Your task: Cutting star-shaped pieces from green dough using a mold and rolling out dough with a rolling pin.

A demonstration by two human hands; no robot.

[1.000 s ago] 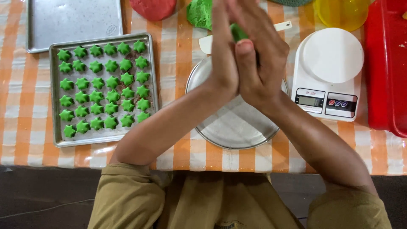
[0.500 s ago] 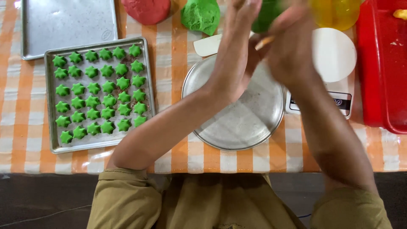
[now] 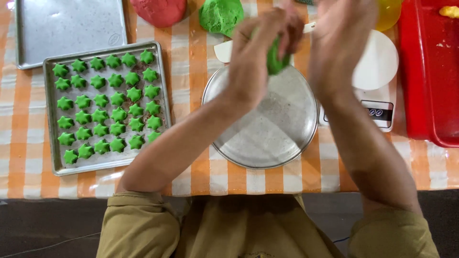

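A small lump of green dough (image 3: 274, 59) sits pinched in the fingers of the left hand (image 3: 258, 57), held in the air just above the far rim of the round metal pan (image 3: 267, 134); the dough is bright green, smooth and partly hidden by the curled fingers, so its full shape cannot be told. The right hand (image 3: 342, 43) hangs just to the right of the dough, over the pan's far right edge, blurred, fingers loosely spread and holding nothing that can be seen. The pan itself is bare and dusted with fine specks. It rests on a table under an orange and white checked cloth (image 3: 191, 76). Left of the pan lies a baking tray (image 3: 50, 119) filled with rows of green star-shaped pieces (image 3: 103, 107), and beyond that tray a second, bare tray (image 3: 71, 26). Beyond the pan sit a larger mound of green dough (image 3: 221, 15) and a red mound (image 3: 158, 10). Right of the pan stands a white kitchen scale (image 3: 377, 81), then a red tray (image 3: 430, 71). Below the pan's near side the table ends at a dark floor (image 3: 48, 224). A second ago the palms were pressed flat together over the pan; now they have parted and the dough shows between them.
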